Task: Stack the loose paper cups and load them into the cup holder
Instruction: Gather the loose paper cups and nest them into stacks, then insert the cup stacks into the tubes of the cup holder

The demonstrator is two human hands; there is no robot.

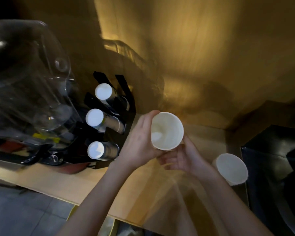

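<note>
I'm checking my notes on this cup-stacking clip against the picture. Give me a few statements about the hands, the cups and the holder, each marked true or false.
1. Both hands hold one white paper cup with its open mouth facing the camera. True: the left hand wraps its side and the right hand supports it from below.
2. The black cup holder sits right of the hands. False: it sits to their left.
3. Three stacks of cups lie in the holder, white ends showing. True.
4. A second loose cup rests on the counter right of the hands. True.
5. The held cup is already inside the holder. False: it is in the air, apart from the holder.
</note>
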